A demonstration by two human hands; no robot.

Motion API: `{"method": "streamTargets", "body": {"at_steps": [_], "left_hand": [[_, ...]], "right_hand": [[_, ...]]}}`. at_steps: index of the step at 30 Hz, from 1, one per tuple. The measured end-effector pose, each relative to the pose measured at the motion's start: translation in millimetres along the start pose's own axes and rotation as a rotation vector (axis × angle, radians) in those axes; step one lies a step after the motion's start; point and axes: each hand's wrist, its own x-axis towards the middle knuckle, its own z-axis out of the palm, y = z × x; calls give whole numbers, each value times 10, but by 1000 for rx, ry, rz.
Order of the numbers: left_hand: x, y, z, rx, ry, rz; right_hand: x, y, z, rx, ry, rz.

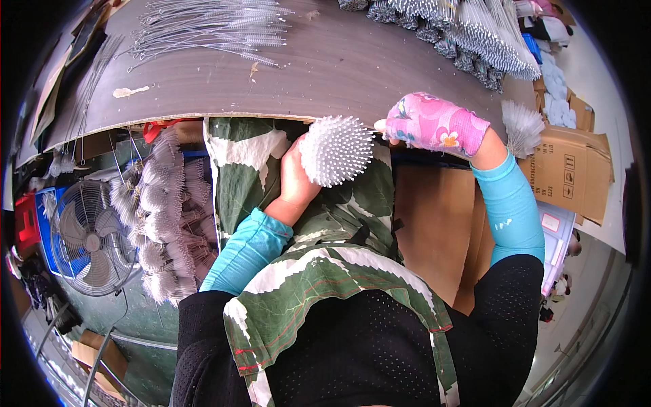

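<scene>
At the table [305, 81], left hand [293, 178] closed round white-dotted bundle [338, 150], right hand [437, 125], grip unclear

Two hands: one left hand [296, 173], one right hand [424, 125]. One pink floral glove [451, 132], two turquoise sleeves [512, 203]. One round-topped bundle [337, 151] of thin rods in the left hand. One tabletop [271, 88], with one spread of wire brushes [210, 30] upper left and one heap of bundles [475, 41] upper right; pieces in both too many to count. One fan [93, 242]. Hanging bristly bundles [163, 217]: several, overlapping, exact count unclear. At least two cardboard boxes [566, 169]. One camouflage apron [325, 268].
</scene>
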Motion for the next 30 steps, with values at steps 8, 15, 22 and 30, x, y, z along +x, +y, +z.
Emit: {"method": "streamTargets", "body": {"at_steps": [8,15,22,30], "left_hand": [[-4,24,20,91,-18,42],[4,-73,21,115,-28,74],[8,-2,0,280,-55,141],[25,-13,83,-90,42,-8]], "right_hand": [[2,15,38,76,11,2],[59,23,-3,38,-1,-53],[90,81,-56,100,-77,5],[65,-60,-203,100,-94,-25]]}}
